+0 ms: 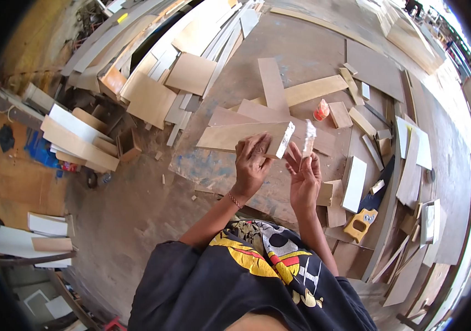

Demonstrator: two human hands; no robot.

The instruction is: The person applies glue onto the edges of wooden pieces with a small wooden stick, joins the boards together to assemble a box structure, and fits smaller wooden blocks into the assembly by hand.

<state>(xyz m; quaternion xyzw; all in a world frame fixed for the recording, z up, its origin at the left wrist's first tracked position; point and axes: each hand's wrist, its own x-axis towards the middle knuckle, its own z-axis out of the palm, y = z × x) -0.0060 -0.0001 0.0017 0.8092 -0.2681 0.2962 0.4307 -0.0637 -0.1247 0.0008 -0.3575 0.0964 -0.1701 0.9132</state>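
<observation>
My left hand (253, 165) is wrapped round a pale wooden board (235, 134), whose right end carries a white, glue-like layer. Just to the right, my right hand (305, 175) pinches a small stick (307, 148) with white paste on its upper end. The stick and the coated end of the board are close, with a narrow gap between them. Beyond the hands, a small orange-red container (321, 110) stands beside a small wood block (339, 115) on the worktable (202, 161).
A yellow-handled saw (360, 225) lies to the right among wood offcuts. Flat boards (272, 85) cross at the table's middle. Stacked panels (191, 73) stand at the upper left, and a pale panel (354, 184) lies right of my right hand.
</observation>
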